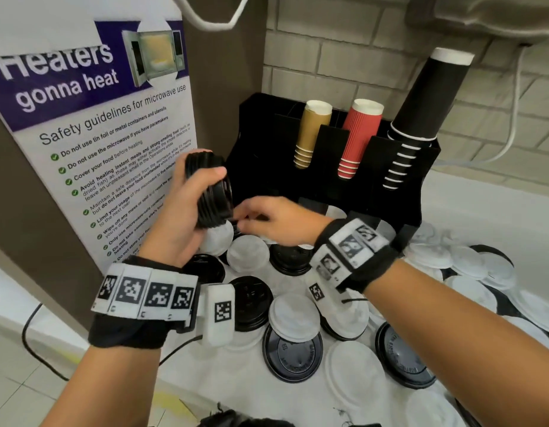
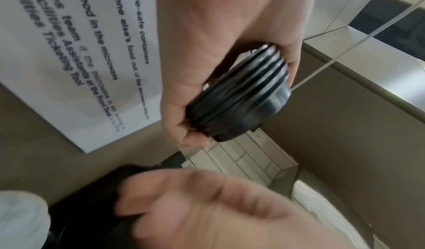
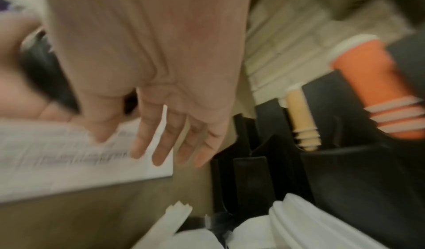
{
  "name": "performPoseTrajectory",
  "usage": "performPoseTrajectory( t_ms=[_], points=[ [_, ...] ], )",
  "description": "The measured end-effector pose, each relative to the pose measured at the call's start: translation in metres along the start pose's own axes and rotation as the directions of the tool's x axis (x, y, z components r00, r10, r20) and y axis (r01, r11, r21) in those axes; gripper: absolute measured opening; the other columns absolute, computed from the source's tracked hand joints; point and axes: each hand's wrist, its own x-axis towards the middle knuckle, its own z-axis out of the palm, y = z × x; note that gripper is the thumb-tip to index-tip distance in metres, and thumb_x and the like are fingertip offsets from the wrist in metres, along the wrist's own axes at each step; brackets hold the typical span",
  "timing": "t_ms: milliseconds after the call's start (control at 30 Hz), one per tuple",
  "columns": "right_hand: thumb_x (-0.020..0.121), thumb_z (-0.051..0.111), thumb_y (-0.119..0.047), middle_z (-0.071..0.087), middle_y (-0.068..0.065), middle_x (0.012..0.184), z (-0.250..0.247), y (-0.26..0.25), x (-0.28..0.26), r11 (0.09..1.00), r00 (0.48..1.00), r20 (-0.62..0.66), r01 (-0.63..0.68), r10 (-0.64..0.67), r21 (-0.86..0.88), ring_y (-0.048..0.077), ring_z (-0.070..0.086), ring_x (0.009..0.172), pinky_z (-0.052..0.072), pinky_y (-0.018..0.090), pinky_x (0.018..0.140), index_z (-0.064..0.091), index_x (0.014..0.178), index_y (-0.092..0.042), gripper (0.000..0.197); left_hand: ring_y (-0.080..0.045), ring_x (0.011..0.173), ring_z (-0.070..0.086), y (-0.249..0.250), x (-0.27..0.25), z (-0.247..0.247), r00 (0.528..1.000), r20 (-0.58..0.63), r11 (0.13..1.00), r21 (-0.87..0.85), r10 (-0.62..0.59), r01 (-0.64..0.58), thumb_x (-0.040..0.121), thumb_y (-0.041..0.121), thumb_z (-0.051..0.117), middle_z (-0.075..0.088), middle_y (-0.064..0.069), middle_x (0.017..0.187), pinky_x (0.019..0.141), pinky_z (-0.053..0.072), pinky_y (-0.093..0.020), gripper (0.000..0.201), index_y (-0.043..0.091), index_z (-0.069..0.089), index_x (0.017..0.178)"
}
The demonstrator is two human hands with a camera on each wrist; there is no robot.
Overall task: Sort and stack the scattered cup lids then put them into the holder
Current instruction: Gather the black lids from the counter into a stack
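Head view downward; wrist views close.

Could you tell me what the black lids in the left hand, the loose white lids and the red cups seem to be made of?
Black lids: thin moulded plastic by their glossy ridged rims, gripped by the left hand.
White lids: likely matte, slightly translucent plastic.
Red cups: probably corrugated paper, with ribbed walls and white rolled rims.

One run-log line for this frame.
left hand: grips stack of black plastic cup lids | right hand: open, empty | black cup holder: behind
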Motion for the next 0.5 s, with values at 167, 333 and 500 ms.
performPoseTrajectory(
  t_ms=[167, 333, 500],
  points=[
    [0.083, 0.073, -0.035, 0.052, 0.0, 0.136, 0.037, -0.017, 0.037, 0.861, 0.879, 0.468, 0.306, -0.091, -0.407, 0.017, 0.042, 0.126, 0.037, 0.027, 0.094, 0.05, 0.136, -0.018, 0.061, -0.006, 0.069, 0.06, 0.009, 0.0, -0.005, 0.999, 0.021, 0.999, -0.005, 0.044, -0.043, 0.075, 0.023, 0.06, 0.054, 0.004, 0.085, 0.056, 0.052, -0.023, 0.033, 0.02, 0.049, 0.105],
    [0.083, 0.066, -0.042, 0.047, -0.004, 0.105, 0.068, -0.021, 0.064, 0.748, 0.873, 0.488, 0.335, -0.017, -0.573, 0.021, 0.044, 0.116, 0.038, 0.034, 0.085, 0.048, 0.126, -0.024, 0.05, -0.006, 0.07, 0.062, 0.008, -0.004, -0.01, 0.999, 0.008, 0.999, 0.015, 0.041, -0.041, 0.073, 0.025, 0.063, 0.055, 0.004, 0.089, 0.056, 0.051, -0.023, 0.047, 0.022, 0.047, 0.117],
    [0.087, 0.062, -0.044, 0.052, 0.007, 0.123, 0.088, -0.008, 0.071, 0.725, 0.899, 0.438, 0.289, 0.02, -0.625, 0.025, 0.039, 0.119, 0.03, 0.037, 0.086, 0.045, 0.124, -0.02, 0.048, -0.004, 0.072, 0.064, 0.008, -0.005, -0.01, 0.998, 0.017, 0.997, 0.039, 0.068, -0.069, 0.061, 0.032, 0.071, 0.06, 0.01, 0.084, 0.059, 0.053, -0.025, 0.046, 0.028, 0.054, 0.104]
  ],
)
